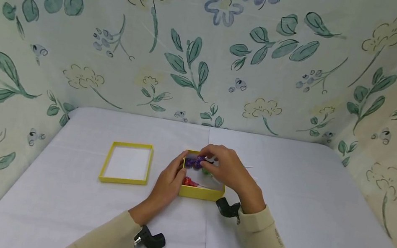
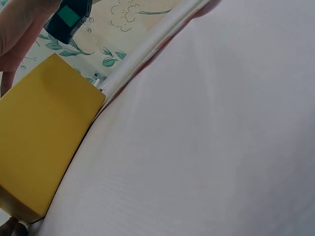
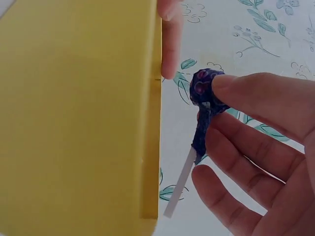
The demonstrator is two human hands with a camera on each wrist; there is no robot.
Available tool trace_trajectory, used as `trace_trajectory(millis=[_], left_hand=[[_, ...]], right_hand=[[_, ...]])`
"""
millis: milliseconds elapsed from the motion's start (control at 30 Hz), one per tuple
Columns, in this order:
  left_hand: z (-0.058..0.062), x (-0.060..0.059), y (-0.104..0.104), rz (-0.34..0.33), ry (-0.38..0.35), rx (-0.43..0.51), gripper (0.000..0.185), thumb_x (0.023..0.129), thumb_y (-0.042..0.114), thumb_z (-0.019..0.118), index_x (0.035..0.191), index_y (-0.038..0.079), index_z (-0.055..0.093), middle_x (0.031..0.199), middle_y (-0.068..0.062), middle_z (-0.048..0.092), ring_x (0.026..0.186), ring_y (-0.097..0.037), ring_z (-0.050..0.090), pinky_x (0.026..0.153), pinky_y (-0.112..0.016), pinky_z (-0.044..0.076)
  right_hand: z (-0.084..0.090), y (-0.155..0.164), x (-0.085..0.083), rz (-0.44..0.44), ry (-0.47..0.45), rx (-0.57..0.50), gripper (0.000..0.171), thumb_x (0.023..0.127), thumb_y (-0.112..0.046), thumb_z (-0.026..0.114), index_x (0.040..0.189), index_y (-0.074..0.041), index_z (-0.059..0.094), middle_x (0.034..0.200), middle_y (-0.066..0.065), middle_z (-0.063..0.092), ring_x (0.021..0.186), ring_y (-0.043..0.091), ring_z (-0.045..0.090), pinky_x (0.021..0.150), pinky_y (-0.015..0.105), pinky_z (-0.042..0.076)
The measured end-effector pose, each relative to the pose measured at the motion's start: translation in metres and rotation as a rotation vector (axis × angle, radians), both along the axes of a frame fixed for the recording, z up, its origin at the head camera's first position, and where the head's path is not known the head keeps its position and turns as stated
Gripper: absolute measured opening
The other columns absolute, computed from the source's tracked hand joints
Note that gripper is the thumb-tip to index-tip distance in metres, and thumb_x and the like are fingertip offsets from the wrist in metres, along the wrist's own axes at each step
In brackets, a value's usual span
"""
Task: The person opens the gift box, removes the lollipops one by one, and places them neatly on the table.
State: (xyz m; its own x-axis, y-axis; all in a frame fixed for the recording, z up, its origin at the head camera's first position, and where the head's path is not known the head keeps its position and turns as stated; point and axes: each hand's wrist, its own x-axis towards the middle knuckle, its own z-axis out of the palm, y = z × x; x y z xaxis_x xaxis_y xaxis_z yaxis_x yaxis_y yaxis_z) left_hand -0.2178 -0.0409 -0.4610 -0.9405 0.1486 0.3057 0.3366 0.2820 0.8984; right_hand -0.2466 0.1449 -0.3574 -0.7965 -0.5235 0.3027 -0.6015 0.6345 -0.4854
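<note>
A shallow yellow box (image 1: 201,193) stands on the white table. At its left wall, my left hand (image 1: 170,177) grips the side, with fingertips reaching over the rim. My right hand (image 1: 230,166) is over the back of the box and pinches a lollipop in a dark purple wrapper (image 3: 202,88) between thumb and fingers, its white stick pointing down. Inside the box lie another purple lollipop (image 1: 188,163) at the back left, a red lollipop (image 1: 188,181) near the front and a green one (image 1: 205,170) partly hidden under my right hand.
To the left of the box, a yellow-rimmed lid (image 1: 123,181) lies with its white inside up. Thin white sticks (image 1: 248,166) show on the table past my right hand. Floral cloth (image 1: 188,88) hangs behind the table and at its sides.
</note>
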Motion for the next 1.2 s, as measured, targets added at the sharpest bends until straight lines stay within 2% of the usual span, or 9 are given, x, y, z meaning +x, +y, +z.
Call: trace_trajectory(millis=[200, 400, 633, 767, 1033, 1200], left_hand=[[-0.001, 0.000, 0.002, -0.006, 0.002, 0.003, 0.052, 0.103, 0.018, 0.039, 0.153, 0.021, 0.027, 0.154, 0.001, 0.031, 0.138, -0.018, 0.035, 0.110, -0.039, 0.032], [0.000, 0.000, 0.002, 0.013, -0.017, -0.006, 0.053, 0.103, 0.014, 0.040, 0.153, 0.025, 0.028, 0.154, 0.004, 0.031, 0.138, -0.014, 0.034, 0.111, -0.036, 0.031], [-0.001, 0.002, -0.002, 0.044, -0.004, -0.032, 0.051, 0.102, 0.015, 0.040, 0.152, 0.023, 0.030, 0.154, 0.005, 0.032, 0.139, -0.014, 0.031, 0.113, -0.039, 0.028], [-0.002, 0.004, -0.003, 0.040, 0.000, -0.032, 0.051, 0.103, 0.016, 0.040, 0.152, 0.021, 0.030, 0.154, 0.006, 0.032, 0.140, -0.013, 0.030, 0.113, -0.038, 0.028], [0.000, 0.003, -0.002, 0.034, 0.039, -0.027, 0.051, 0.102, 0.016, 0.040, 0.152, 0.020, 0.030, 0.154, 0.006, 0.031, 0.140, -0.014, 0.030, 0.113, -0.038, 0.027], [0.000, 0.001, 0.000, 0.027, 0.032, -0.024, 0.051, 0.103, 0.017, 0.040, 0.152, 0.020, 0.030, 0.154, 0.007, 0.030, 0.140, -0.013, 0.029, 0.113, -0.037, 0.027]], right_hand=[[0.001, 0.008, 0.001, -0.008, -0.019, 0.019, 0.022, 0.085, -0.009, 0.073, 0.107, -0.010, 0.068, 0.102, -0.001, 0.068, 0.094, 0.020, 0.063, 0.085, 0.035, 0.054], [0.000, 0.020, 0.005, -0.031, -0.047, 0.049, 0.028, 0.085, -0.009, 0.073, 0.112, -0.007, 0.069, 0.103, -0.001, 0.068, 0.090, 0.014, 0.062, 0.083, 0.033, 0.055], [0.001, 0.036, 0.013, -0.067, -0.050, 0.077, 0.027, 0.085, -0.010, 0.073, 0.112, -0.010, 0.070, 0.099, -0.004, 0.067, 0.085, 0.009, 0.061, 0.074, 0.026, 0.055], [0.003, 0.044, 0.020, -0.080, -0.064, 0.079, 0.025, 0.086, -0.008, 0.072, 0.110, -0.012, 0.071, 0.099, -0.005, 0.066, 0.083, 0.009, 0.060, 0.068, 0.022, 0.054], [0.006, 0.061, 0.031, -0.119, -0.040, 0.135, 0.026, 0.085, -0.008, 0.073, 0.111, -0.011, 0.070, 0.098, -0.006, 0.065, 0.088, 0.010, 0.061, 0.079, 0.031, 0.056], [0.005, 0.072, 0.035, -0.121, -0.028, 0.144, 0.028, 0.084, -0.009, 0.074, 0.111, -0.013, 0.070, 0.100, -0.007, 0.065, 0.089, 0.009, 0.061, 0.077, 0.027, 0.056]])
